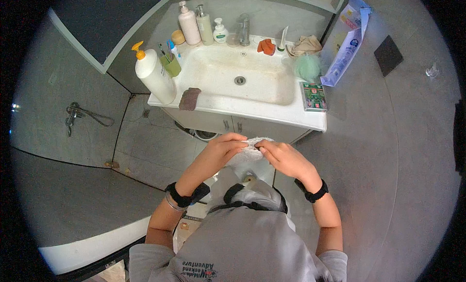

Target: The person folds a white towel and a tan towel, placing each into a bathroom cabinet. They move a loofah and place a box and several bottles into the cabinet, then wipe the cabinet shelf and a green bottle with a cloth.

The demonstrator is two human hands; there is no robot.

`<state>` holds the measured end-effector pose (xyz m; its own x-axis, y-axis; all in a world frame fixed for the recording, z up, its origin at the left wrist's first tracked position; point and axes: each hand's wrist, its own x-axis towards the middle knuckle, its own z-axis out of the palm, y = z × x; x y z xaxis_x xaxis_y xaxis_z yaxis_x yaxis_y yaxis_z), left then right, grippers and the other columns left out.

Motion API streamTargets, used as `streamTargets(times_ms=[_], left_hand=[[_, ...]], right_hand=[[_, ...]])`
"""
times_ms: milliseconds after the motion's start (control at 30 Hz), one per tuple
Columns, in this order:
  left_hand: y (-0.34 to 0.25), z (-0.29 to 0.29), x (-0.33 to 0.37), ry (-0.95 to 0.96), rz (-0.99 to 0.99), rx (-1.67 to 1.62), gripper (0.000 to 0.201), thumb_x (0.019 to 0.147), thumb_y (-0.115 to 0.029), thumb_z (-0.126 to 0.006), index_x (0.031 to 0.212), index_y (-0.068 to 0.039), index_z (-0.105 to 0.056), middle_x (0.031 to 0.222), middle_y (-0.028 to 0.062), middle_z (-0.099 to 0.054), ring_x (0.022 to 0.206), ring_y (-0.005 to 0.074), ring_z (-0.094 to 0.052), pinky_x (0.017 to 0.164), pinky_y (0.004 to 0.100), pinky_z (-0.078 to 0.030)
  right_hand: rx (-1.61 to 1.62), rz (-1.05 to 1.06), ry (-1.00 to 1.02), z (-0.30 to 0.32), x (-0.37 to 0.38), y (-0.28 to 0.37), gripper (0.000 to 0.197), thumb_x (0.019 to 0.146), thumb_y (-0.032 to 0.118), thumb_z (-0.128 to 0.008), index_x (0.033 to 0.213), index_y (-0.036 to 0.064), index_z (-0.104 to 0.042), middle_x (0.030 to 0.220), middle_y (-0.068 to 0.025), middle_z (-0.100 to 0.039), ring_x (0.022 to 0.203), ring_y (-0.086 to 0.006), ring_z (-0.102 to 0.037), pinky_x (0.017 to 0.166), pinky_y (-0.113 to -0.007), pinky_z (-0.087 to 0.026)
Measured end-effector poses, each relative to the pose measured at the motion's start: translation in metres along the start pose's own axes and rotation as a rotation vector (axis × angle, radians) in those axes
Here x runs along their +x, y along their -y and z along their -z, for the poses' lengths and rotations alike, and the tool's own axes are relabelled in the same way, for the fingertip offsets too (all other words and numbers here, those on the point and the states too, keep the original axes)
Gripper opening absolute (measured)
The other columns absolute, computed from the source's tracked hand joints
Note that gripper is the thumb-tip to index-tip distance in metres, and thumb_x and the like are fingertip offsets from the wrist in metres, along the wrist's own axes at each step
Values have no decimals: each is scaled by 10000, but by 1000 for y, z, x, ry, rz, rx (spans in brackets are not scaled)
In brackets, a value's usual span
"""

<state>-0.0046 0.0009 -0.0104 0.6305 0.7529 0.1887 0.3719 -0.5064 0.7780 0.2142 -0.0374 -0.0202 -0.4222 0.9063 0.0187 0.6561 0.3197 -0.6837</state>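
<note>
Between my two hands, in front of the washbasin cabinet, is a white, textured, cloth-like piece [251, 150]; its exact kind is hard to make out. My left hand [227, 148] grips its left side with fingers bent over the top. On the other side, my right hand [280, 155] pinches the right part with thumb and fingers. Both hands are close together, below the front edge of the white sink [228, 104]. A brown cloth [190, 99] drapes over that edge at the left, away from my hands.
A large white pump bottle [156, 77] and a green toothbrush cup [171, 66] stand at the sink's left. More pump bottles [189, 24] and the faucet [244, 30] line the back. At the right are a green bath puff [307, 67], a patterned box [314, 97] and a purple package [345, 53].
</note>
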Motion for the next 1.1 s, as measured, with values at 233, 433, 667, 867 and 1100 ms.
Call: streamTargets(times_ms=[233,433,667,867,1100], left_hand=[[10,-3,-8,168,-44,114,249,796,-44,-572,1045,-36,-589,1095,113,-568,936,290,-579,788,336,-474],[7,-5,-12,208,-48,54,211,806,-57,-554,1011,-16,-583,1077,137,-564,942,307,-569,804,349,-463],[14,12,-15,127,14,21,166,818,-72,-550,969,-11,-582,985,126,-582,882,287,-576,758,333,-459],[3,18,-18,51,-5,-1,113,816,-32,-546,921,-5,-578,908,120,-583,850,279,-577,737,329,-456],[-3,26,-21,53,-5,2,100,805,-39,-528,897,-6,-546,894,110,-564,816,269,-564,719,328,-448]], right_hand=[[-163,35,33,-10,2,-5,186,802,146,-574,962,50,-577,907,-151,-595,791,-362,-580,649,-429,-477],[-333,63,40,-12,1,-2,148,755,83,-553,881,11,-580,910,-137,-591,739,-346,-601,619,-419,-499],[-260,169,-63,5,-2,2,90,711,60,-547,790,21,-529,800,-117,-567,659,-323,-577,566,-413,-468],[-239,194,-89,4,-4,5,146,699,69,-563,839,27,-553,775,-114,-551,700,-316,-553,663,-392,-435],[-280,283,-242,-1,-8,11,188,695,127,-662,838,37,-580,896,-84,-490,810,-275,-539,717,-354,-444]])
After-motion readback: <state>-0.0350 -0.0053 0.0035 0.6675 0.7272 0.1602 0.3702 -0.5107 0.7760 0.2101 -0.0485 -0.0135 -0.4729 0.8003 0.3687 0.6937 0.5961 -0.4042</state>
